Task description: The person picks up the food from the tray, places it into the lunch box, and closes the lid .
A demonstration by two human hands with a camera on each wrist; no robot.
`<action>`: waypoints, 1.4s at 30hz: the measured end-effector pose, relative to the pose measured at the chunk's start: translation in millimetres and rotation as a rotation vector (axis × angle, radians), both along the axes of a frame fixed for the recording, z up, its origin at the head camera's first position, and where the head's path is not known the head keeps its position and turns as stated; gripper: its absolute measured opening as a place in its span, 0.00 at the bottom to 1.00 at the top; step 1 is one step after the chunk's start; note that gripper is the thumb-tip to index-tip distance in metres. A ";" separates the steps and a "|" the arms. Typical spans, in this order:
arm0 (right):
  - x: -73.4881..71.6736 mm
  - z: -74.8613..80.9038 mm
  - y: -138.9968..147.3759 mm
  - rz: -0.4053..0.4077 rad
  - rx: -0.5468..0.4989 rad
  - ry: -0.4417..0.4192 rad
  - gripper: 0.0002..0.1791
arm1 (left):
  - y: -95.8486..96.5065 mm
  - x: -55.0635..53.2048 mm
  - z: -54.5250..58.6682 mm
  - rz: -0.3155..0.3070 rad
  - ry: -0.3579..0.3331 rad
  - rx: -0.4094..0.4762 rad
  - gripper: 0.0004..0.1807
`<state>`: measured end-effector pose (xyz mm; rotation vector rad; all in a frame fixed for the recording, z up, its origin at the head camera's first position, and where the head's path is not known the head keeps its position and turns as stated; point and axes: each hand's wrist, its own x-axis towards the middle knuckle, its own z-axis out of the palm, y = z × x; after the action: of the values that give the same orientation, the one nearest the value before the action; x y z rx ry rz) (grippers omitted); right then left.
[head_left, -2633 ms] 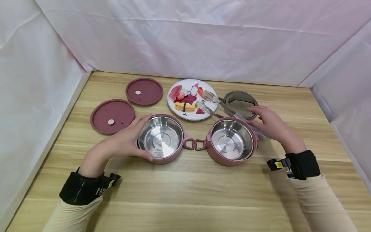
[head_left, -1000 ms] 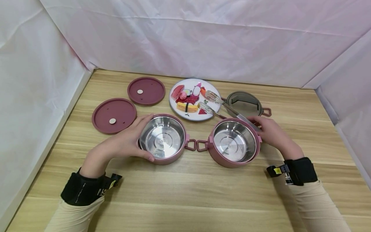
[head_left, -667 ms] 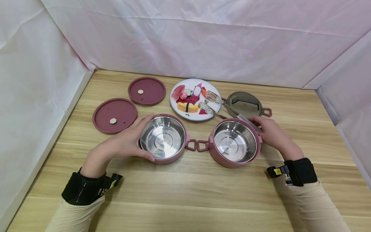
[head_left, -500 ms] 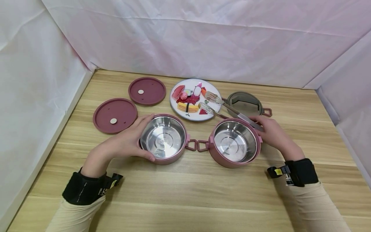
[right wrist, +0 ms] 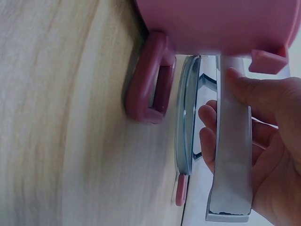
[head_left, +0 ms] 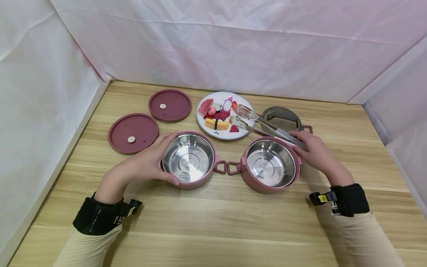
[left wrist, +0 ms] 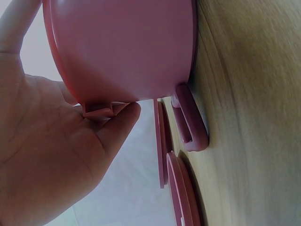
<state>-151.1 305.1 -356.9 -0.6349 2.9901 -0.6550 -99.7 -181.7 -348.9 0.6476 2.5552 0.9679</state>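
Observation:
My left hand (head_left: 145, 161) grips the left pink pot (head_left: 200, 183) by its side, thumb at the front and fingers at the back of the rim. The left wrist view shows the pot wall (left wrist: 122, 52) and a small tab by the palm. My right hand (head_left: 313, 150) holds metal tongs (head_left: 278, 130) by the handle end. In the right wrist view, thumb and fingers wrap the tongs' broad handle (right wrist: 233, 146). The tong heads spread over a plate (head_left: 211, 134) of toy sushi. A second pink pot (head_left: 263, 189) stands just left of my right hand, its steel inside bare.
Behind the right pot lies a glass lid (head_left: 281, 116) with a dark handle. Two flat maroon lids (head_left: 143, 128), (head_left: 175, 100) lie at the back left. White cloth walls (head_left: 213, 55) enclose the wooden table (head_left: 213, 230) at the back and sides.
My right hand has come down from beside the glass lid and taken hold of the tongs. Their handle end has shifted slightly to the right. The left hand stays on its pot.

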 end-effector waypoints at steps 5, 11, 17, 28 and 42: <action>0.1 3.3 -0.3 -0.001 0.007 0.031 0.23 | -0.3 -0.7 -0.1 -0.001 -0.004 0.002 0.75; 0.0 9.7 -0.8 -0.008 0.006 0.071 0.24 | -0.2 -0.4 -0.1 0.001 -0.005 0.004 0.75; 1.6 16.8 -1.9 -0.010 0.000 0.083 0.25 | -0.5 -0.5 -1.0 0.000 -0.001 0.001 0.76; 4.2 32.5 -1.3 -0.023 -0.019 0.090 0.25 | 0.1 -0.4 -0.1 0.000 -0.005 0.007 0.75; 12.7 53.3 -15.1 -0.020 0.009 0.148 0.25 | 0.4 0.1 -0.1 0.002 -0.005 0.009 0.76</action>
<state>-138.3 290.0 -303.6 -0.6837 3.1370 -0.6211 -99.6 -181.3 -349.0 0.6439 2.5491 0.9814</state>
